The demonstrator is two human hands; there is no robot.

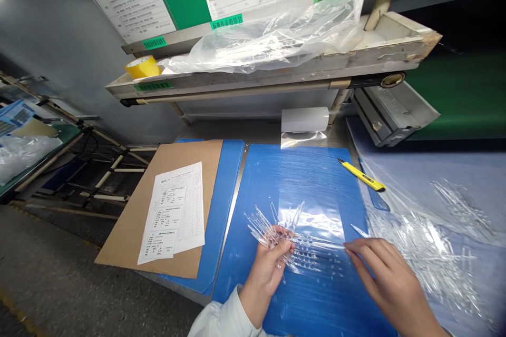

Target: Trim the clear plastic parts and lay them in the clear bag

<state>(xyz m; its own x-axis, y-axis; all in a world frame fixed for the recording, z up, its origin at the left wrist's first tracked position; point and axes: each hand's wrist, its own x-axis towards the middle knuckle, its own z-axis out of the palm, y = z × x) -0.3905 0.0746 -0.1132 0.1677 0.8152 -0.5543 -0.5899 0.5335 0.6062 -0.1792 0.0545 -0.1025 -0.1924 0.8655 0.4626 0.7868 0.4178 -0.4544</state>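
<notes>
My left hand (266,263) is closed around a fanned bundle of clear plastic pipettes (272,229), held just above a blue corrugated sheet (292,179). Their bulb ends lie toward my right hand (381,268), whose fingertips pinch the end of the pipettes at about the sheet's middle. A clear plastic bag (310,216) lies flat on the sheet right behind the bundle.
A big loose heap of clear pipettes (435,242) lies on plastic film at the right. A yellow utility knife (360,174) rests on the sheet's far right edge. Left are a cardboard sheet (158,205) with printed paper forms (176,213). A shelf above holds yellow tape (142,67) and a plastic bag (276,37).
</notes>
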